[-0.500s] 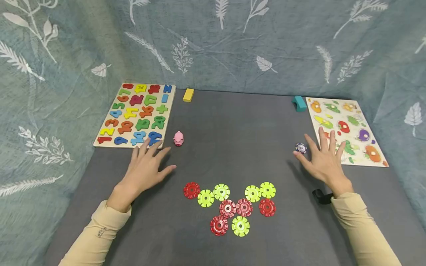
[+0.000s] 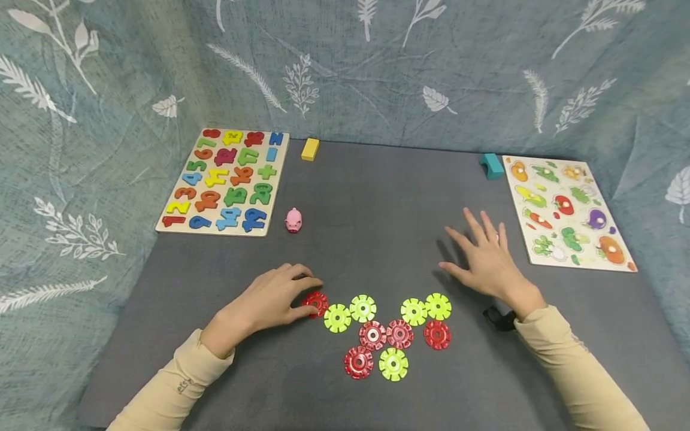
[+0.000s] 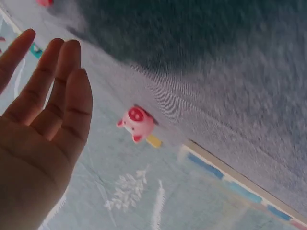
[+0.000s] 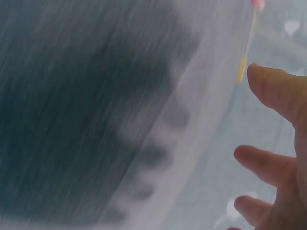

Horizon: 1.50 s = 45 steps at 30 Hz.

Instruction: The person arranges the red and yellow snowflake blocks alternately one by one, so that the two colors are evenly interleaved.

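Note:
My left hand point(image 2: 275, 297) is over the leftmost red notched disc point(image 2: 318, 303), with thumb and forefinger spread around its edge and partly covering it. The left wrist view shows the fingers point(image 3: 69, 96) loosely extended, gripping nothing. Several flat notched plastic discs lie in a cluster, among them a yellow-green disc point(image 2: 337, 318), another red disc point(image 2: 437, 334) and a pinkish-red disc point(image 2: 399, 333). My right hand point(image 2: 493, 266) hovers above the table to the right of the discs, fingers spread and holding nothing.
A number puzzle board point(image 2: 217, 179) lies back left, near a pink toy pig point(image 2: 293, 220) and a yellow block point(image 2: 310, 149). A vegetable puzzle board point(image 2: 571, 209) and a teal arch block point(image 2: 492, 166) are at the right. Patterned cloth point(image 2: 366, 78) hangs behind.
From beside the number board, my left hand has moved right and nearer, reaching the leftmost red disc. My right hand has shifted left, away from the vegetable board; the poker chip is now hidden.

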Available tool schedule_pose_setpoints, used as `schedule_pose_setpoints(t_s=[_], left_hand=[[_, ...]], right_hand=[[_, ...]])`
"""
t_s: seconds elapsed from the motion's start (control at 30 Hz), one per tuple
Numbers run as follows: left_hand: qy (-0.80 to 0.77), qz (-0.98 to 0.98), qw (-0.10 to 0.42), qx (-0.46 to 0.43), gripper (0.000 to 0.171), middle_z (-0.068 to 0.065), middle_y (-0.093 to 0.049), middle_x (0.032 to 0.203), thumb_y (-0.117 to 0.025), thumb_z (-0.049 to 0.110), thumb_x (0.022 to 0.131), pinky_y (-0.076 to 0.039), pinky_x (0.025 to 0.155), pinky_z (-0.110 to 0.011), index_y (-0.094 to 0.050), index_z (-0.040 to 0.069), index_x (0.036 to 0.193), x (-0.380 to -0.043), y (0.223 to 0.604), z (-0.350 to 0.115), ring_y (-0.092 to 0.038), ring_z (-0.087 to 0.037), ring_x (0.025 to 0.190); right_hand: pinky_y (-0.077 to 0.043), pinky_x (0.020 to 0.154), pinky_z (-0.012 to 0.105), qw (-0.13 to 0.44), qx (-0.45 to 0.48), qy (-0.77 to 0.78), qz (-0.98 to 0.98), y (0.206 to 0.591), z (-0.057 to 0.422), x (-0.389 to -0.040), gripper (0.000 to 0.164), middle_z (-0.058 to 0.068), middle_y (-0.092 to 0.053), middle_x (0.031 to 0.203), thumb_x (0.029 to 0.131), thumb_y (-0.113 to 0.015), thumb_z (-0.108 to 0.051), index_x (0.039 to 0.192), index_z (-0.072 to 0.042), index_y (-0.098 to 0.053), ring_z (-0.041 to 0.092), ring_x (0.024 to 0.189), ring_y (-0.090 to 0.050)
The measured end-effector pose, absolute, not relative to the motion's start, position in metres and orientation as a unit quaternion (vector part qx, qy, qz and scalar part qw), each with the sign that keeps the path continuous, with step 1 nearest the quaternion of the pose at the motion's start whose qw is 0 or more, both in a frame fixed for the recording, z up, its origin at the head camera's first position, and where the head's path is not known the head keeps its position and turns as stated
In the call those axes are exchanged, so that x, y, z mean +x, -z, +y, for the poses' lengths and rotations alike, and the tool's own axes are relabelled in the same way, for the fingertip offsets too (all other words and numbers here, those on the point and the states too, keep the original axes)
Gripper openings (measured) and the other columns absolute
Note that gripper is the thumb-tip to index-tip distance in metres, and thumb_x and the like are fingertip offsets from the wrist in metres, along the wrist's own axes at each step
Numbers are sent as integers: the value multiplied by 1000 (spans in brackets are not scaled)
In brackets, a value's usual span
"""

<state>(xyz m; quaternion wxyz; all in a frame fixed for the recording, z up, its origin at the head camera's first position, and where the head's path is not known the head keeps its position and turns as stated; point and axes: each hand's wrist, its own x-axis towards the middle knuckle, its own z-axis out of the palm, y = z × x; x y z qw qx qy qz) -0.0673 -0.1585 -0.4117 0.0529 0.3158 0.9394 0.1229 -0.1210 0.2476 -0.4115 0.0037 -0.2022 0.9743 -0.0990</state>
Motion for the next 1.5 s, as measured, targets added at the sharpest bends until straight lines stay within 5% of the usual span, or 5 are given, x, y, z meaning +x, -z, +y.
schedule_pose_setpoints(t_s=[0.2,0.43,0.63,1.13,1.5], left_hand=[[-138,925,75,345,47,-1,-62,116,-76,38,81,-51,81,-36,-67,17,121,-63,414,-157,-58,-18,97],[-141,914,64,375,41,-3,-62,113,-78,29,80,-51,80,-34,-69,12,117,-64,417,-154,-57,-18,96],[-151,905,84,389,35,-3,-61,109,-77,27,81,-51,78,-31,-70,11,112,-64,417,-150,-55,-16,92],[-169,904,136,369,38,0,-54,94,-80,21,73,-42,70,-26,-65,9,105,-62,417,-139,-46,-13,79],[-104,919,72,373,39,0,-51,81,-79,26,62,-39,60,-25,-64,8,92,-65,413,-137,-43,-12,67]], right_hand=[[-29,107,61,-12,-328,97,940,410,200,-113,67,19,-39,150,82,-71,-49,135,-13,-55,42,134,-37],[-50,83,39,60,-408,118,904,407,142,-97,50,7,-55,122,86,-68,-47,123,-14,-64,21,95,-60],[-53,65,32,104,-434,99,890,410,110,-88,47,3,-56,108,83,-70,-44,117,-13,-64,13,69,-57],[-49,56,29,99,-466,19,879,417,86,-65,43,1,-54,88,66,-78,-37,96,-12,-61,12,59,-51],[-48,55,27,67,-477,-1,877,420,87,-55,46,1,-53,86,58,-77,-35,94,-11,-59,11,58,-48]])
